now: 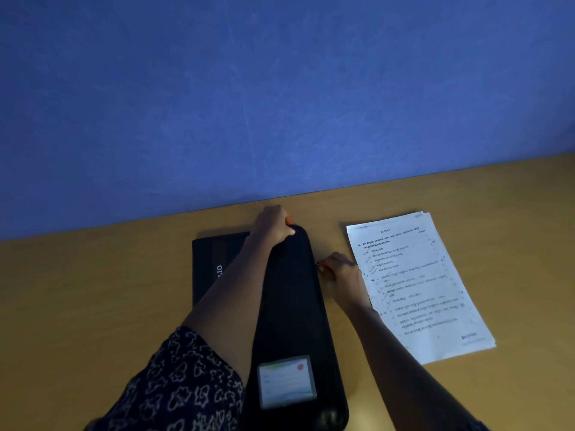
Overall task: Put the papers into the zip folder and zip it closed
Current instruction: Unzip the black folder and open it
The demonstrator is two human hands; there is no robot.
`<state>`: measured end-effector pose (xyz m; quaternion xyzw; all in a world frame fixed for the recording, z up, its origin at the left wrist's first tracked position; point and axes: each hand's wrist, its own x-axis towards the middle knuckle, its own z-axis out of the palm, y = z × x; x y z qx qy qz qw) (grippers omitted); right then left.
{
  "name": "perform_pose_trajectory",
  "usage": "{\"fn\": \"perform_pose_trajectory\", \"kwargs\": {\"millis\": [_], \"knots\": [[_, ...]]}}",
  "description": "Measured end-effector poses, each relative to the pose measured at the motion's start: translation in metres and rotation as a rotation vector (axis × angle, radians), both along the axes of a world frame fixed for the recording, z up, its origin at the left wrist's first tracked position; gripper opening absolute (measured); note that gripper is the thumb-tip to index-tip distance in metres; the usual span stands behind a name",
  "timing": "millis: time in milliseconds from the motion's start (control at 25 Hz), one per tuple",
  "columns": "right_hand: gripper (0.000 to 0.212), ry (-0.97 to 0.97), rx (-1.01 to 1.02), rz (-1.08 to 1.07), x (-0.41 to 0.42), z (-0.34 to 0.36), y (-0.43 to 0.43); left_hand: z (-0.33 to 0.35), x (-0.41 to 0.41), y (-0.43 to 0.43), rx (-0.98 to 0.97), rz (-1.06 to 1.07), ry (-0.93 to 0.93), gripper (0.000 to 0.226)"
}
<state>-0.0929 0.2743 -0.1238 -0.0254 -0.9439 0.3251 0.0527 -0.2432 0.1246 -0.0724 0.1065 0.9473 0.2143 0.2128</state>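
A black zip folder point(292, 306) lies on the wooden desk, its cover lifted up on edge toward me. A clear card pocket point(286, 381) shows on the cover near me. My left hand point(272, 225) grips the cover's far top corner. My right hand point(337, 275) is pinched at the folder's right edge, apparently on the zipper pull, though the pull itself is too small to see clearly. A stack of printed papers point(417, 284) lies flat on the desk just right of my right hand, outside the folder.
The folder's other half point(208, 265), with pale lettering, lies flat to the left under my left forearm. A blue partition wall point(280, 104) rises along the desk's far edge. Bare wooden desk point(93, 300) stretches left and right.
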Motion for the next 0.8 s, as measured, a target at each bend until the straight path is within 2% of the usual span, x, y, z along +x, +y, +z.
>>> {"fn": "perform_pose_trajectory", "kwargs": {"millis": [360, 480, 560, 640, 800], "knots": [[0.017, -0.003, -0.013, -0.067, 0.091, 0.000, -0.013, 0.004, 0.013, 0.003, -0.131, -0.060, 0.130, 0.033], [0.018, -0.015, 0.003, -0.131, 0.105, 0.001, -0.020, 0.007, 0.050, 0.003, -0.030, -0.216, 0.218, 0.039], [0.019, -0.031, 0.016, -0.173, 0.108, 0.002, -0.025, 0.007, 0.090, 0.001, 0.042, -0.374, 0.172, 0.041], [0.018, -0.044, 0.044, -0.189, 0.110, 0.003, -0.027, 0.002, 0.128, -0.002, 0.028, -0.520, 0.126, 0.040], [0.016, -0.024, 0.076, -0.206, 0.135, 0.000, -0.027, -0.010, 0.183, -0.005, -0.041, -0.513, 0.023, 0.043]]}}
